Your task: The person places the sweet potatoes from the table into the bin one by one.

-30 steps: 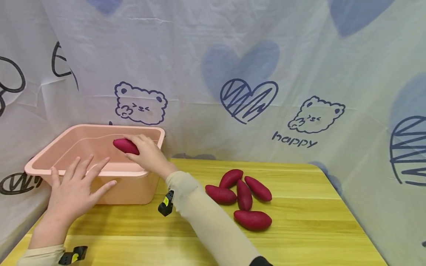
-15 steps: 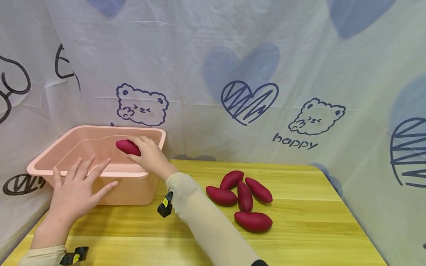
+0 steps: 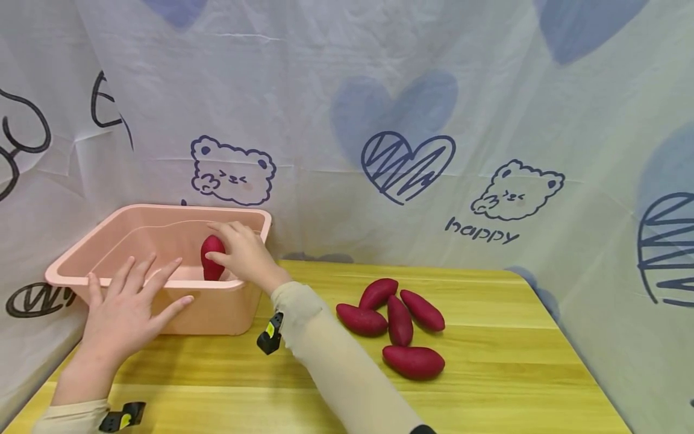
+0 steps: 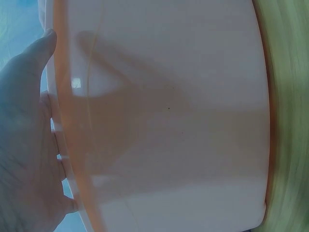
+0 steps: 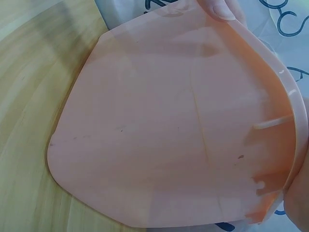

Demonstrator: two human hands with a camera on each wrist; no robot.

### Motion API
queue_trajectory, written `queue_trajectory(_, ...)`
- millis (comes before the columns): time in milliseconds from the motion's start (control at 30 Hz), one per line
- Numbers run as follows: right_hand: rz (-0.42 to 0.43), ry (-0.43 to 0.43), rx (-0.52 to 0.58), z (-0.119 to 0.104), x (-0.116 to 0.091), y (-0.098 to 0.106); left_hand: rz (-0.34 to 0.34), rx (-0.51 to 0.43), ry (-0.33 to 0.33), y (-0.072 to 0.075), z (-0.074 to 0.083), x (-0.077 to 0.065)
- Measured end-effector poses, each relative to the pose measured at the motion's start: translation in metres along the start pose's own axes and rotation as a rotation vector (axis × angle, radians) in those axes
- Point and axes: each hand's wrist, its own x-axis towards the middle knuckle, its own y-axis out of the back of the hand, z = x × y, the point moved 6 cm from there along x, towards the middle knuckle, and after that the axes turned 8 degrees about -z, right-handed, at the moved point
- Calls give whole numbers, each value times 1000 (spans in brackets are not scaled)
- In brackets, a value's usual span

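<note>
A dark red-purple sweet potato (image 3: 213,271) stands nearly upright inside the pink plastic bin (image 3: 211,310), its lower end hidden behind the front rim. My right hand (image 3: 244,256) hangs over the bin's right part. Its thumb overlaps the sweet potato in the head view, and the fingers lie above it, spread apart from the thumb. On the front rim rests my left hand (image 3: 121,319), fingers straight and fanned. The left wrist view has this left hand (image 4: 21,130) along the rim, its thumb at the edge. The bin's floor is hidden.
Several more sweet potatoes (image 3: 400,322) lie grouped on the wooden table (image 3: 499,361), right of the bin. A printed curtain (image 3: 325,181) hangs behind and at both sides, close to the bin's back.
The sweet potato at my right hand has swung from lying sideways to upright and sits lower. My right fingers and thumb have parted around it. The left hand stays on the rim.
</note>
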Motion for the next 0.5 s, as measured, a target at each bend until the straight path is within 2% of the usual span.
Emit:
queue_trajectory(233,24,23,33,0,-2,0,-1,4,2,1,0,-1)
queue_trajectory(500,151,109,72,0,-14,7,2,4,-4,0,1,-2)
